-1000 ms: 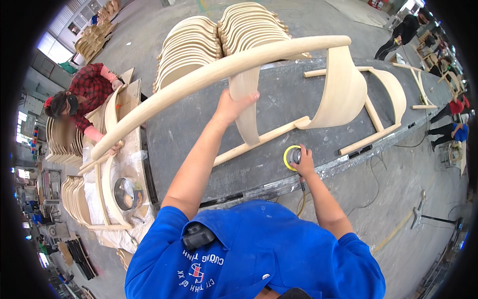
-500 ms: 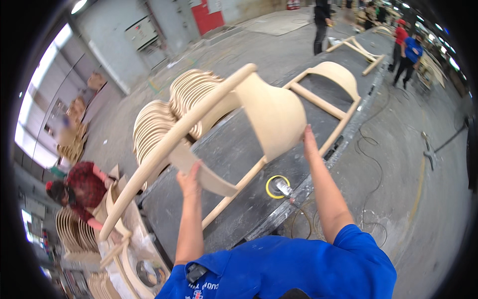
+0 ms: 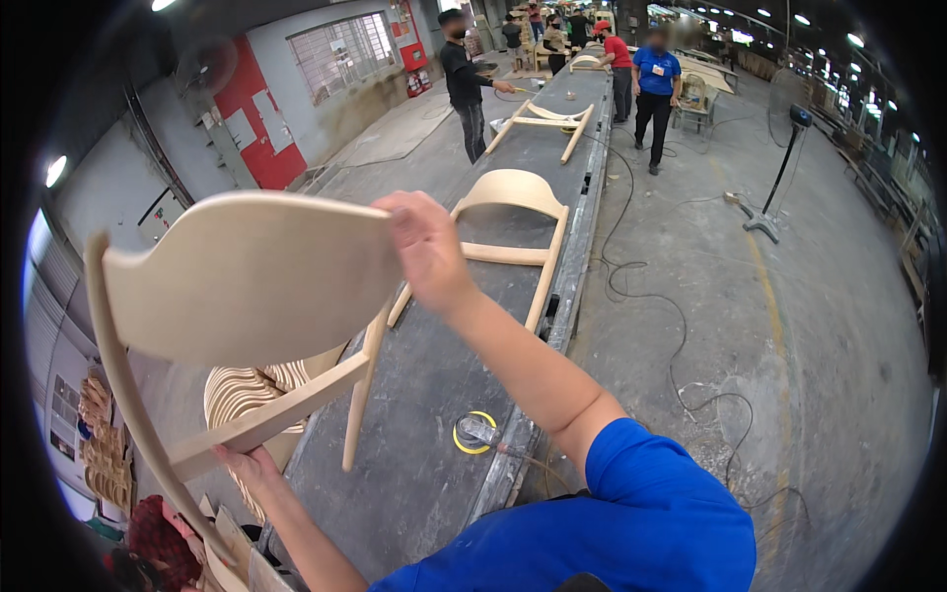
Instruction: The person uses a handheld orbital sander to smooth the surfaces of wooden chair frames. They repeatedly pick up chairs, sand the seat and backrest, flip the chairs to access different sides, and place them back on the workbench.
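I hold a pale wooden chair back frame (image 3: 247, 276) up off the table, tilted, with its wide curved backrest toward me. My right hand (image 3: 426, 249) grips the right edge of the backrest, fingers over the top corner. Lower down, my left hand (image 3: 250, 468) is closed around the underside of the cross rail (image 3: 271, 412). One long post curves down at the far left, and the other post (image 3: 359, 405) hangs over the dark table. On the tabletop lies a round sander (image 3: 477, 432) with a yellow rim and a hose.
The long dark table (image 3: 395, 513) runs away ahead. Farther along it lie another chair back frame (image 3: 508, 255) and a third frame (image 3: 541, 120). Curved wooden pieces (image 3: 247, 395) stand stacked at left. A person in black (image 3: 464, 84) and others stand nearby. Cable (image 3: 681, 345) trails over the floor.
The chair back frame has been lifted and turned, its backrest swinging left and toward me. Both hands moved left with it, the right one rising. My view has turned along the table.
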Available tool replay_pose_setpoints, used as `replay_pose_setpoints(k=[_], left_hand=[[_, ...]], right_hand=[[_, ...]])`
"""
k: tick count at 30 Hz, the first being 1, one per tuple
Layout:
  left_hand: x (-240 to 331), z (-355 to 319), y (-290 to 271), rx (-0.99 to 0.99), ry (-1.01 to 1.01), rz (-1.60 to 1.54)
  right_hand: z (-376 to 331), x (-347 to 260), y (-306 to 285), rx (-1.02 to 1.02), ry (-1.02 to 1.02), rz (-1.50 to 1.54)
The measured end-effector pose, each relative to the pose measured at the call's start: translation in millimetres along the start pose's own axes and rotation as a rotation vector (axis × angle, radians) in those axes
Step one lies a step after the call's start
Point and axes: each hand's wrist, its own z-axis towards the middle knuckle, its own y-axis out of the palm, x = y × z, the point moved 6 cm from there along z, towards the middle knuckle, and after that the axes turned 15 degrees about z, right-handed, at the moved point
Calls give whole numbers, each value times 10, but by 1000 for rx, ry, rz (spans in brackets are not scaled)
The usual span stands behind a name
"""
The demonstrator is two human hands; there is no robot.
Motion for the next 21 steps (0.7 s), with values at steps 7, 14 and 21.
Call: replay_pose_setpoints(k=[7, 14, 21], left_hand=[[-126, -144, -153, 41, -38, -2], [99, -275, -225, -2, -47, 96], [422, -459, -403, 46, -254, 311]], right_hand=[[57, -422, 477, -153, -177, -262], [57, -407, 697, -149, -226, -292], [-31, -527, 814, -187, -221, -354]])
